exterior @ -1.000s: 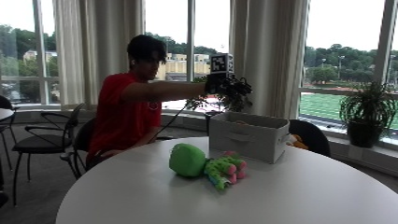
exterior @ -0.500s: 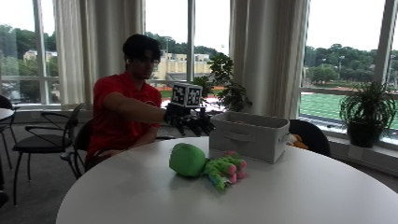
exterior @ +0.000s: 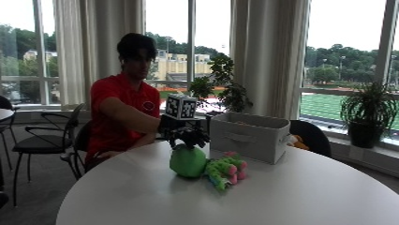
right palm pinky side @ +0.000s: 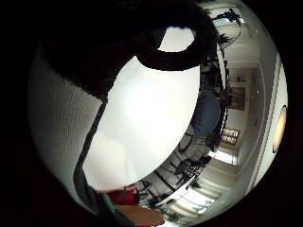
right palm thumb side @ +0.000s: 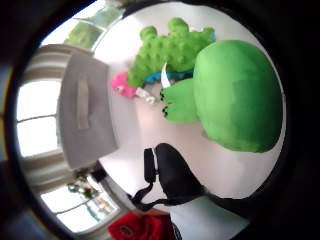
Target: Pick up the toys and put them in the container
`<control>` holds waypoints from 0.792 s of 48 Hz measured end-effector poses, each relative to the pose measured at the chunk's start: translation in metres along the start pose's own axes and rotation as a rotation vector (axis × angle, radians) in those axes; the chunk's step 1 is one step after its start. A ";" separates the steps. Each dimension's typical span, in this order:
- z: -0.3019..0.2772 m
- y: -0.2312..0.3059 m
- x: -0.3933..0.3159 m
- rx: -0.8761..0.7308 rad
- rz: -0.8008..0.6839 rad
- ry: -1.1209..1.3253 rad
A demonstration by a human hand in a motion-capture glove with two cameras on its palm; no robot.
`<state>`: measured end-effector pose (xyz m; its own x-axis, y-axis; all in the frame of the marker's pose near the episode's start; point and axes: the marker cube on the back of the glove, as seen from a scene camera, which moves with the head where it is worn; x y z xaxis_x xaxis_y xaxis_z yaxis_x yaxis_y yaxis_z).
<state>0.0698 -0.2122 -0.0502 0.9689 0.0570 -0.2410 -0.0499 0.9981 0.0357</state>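
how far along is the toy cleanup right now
Nothing visibly done: no toy can be seen in the grey container, though its inside is hidden. In hand: the gloved right hand is just above the round green toy, not clearly gripping it. Left: that toy and the green and pink plush, both lying on the white table beside the container.

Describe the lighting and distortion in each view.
Outside view: bright windows backlight the person, the round green toy casts a soft shadow on the table. Thumb side palm view: strongly curved, green toy looms. Little finger side palm view: tabletop glares white, dark glove blocks much.
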 end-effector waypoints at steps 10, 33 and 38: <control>0.006 -0.010 -0.004 -0.030 -0.012 0.030; 0.047 -0.030 0.017 -0.213 0.006 0.065; 0.048 -0.031 0.011 -0.226 -0.013 0.115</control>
<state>0.0938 -0.2440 -0.0071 0.9365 0.0339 -0.3490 -0.1034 0.9778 -0.1825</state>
